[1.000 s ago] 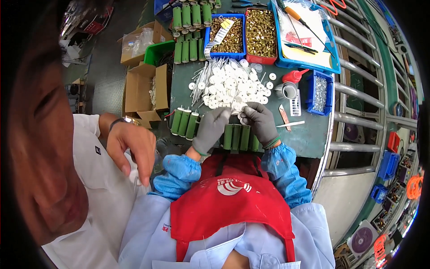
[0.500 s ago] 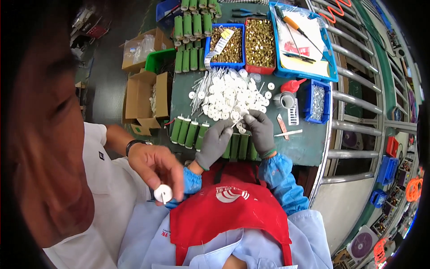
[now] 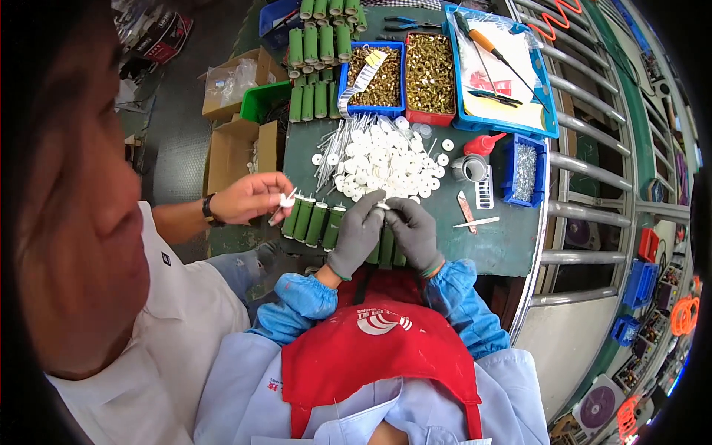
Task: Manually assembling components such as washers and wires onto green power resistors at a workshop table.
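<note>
Both my hands wear grey gloves and meet at the near edge of a heap of white plastic discs (image 3: 378,159). Between their fingertips is a small white disc (image 3: 381,205), partly covered; whether a rod sits in it is hidden. My left hand (image 3: 360,236) pinches it from one side, my right hand (image 3: 415,233) from the other. Thin metal rods (image 3: 335,159) lie loose along the heap's left side. A row of green cylinders (image 3: 315,222) rests left of my left hand, and more green cylinders (image 3: 387,246) show between my wrists.
At left, a co-worker's bare hand (image 3: 252,199) holds a white disc with a pin (image 3: 287,200). Brass parts fill a blue bin (image 3: 404,74) and a red bin (image 3: 430,116). Right lie a red bottle (image 3: 482,144), a metal cup (image 3: 469,169), a blue screw bin (image 3: 526,170) and metal rails (image 3: 586,215).
My hands have drawn closer together, the right one shifting left and slightly nearer. The co-worker's hand with its disc has moved from beside my left sleeve up to the green cylinders.
</note>
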Tool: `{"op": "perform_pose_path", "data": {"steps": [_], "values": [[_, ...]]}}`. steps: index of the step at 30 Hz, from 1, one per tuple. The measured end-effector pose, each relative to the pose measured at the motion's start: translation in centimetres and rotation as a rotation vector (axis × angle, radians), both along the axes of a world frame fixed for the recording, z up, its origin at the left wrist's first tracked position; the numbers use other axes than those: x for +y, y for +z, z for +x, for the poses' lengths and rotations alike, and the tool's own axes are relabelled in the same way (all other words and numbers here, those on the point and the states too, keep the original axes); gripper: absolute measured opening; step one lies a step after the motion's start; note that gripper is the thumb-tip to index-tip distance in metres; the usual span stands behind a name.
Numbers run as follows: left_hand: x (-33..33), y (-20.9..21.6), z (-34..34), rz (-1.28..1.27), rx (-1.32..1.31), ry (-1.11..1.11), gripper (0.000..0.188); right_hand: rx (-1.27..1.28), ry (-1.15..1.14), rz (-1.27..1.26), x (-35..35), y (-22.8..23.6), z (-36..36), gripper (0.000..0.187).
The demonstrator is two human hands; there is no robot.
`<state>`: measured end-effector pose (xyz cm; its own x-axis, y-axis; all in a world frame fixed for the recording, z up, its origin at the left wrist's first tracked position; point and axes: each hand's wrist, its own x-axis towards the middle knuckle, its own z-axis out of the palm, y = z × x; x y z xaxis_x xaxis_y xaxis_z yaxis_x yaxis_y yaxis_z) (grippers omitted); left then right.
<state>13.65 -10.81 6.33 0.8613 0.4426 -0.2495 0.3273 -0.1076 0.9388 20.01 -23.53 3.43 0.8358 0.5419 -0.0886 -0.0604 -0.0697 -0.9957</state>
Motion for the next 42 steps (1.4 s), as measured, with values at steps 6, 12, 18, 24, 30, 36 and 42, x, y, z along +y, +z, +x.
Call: {"op": "perform_pose_path", "data": {"steps": [6, 12, 18, 24, 30, 36, 42], "values": [[0.3, -0.2, -1.1, -0.104, 0.054, 0.002, 0.02, 0.709, -0.157, 0.156, 0.4, 1.7, 0.0, 0.024], [0.3, -0.4, -4.8, 0.078, 0.101, -0.093, 0.017, 0.547, -0.024, -0.013, -0.1, -0.8, -1.2, 0.025], [-0.5, 2.6, -8.0, -0.264, 0.227, -0.017, 0.018, 0.632, -0.043, -0.084, -0.4, -0.4, -2.3, 0.027], [1.9, 3.1, -11.0, 0.099, 0.052, -0.339, 0.026, 0.63, 0.058, -0.058, 3.4, 0.7, -2.9, 0.03], [4.1, 5.4, -11.2, 0.602, -0.125, -0.256, 0.019, 0.68, 0.163, 0.061, 6.1, 3.4, -3.5, 0.031], [9.4, 4.0, -9.3, 0.988, -0.109, -0.04, 0.024, 0.629, 0.193, 0.117, 4.5, 1.6, -4.8, 0.029], [12.2, 2.4, -8.6, 0.999, -0.051, -0.037, 0.026, 0.606, 0.051, 0.036, 2.1, 2.3, -6.1, 0.026]]}}
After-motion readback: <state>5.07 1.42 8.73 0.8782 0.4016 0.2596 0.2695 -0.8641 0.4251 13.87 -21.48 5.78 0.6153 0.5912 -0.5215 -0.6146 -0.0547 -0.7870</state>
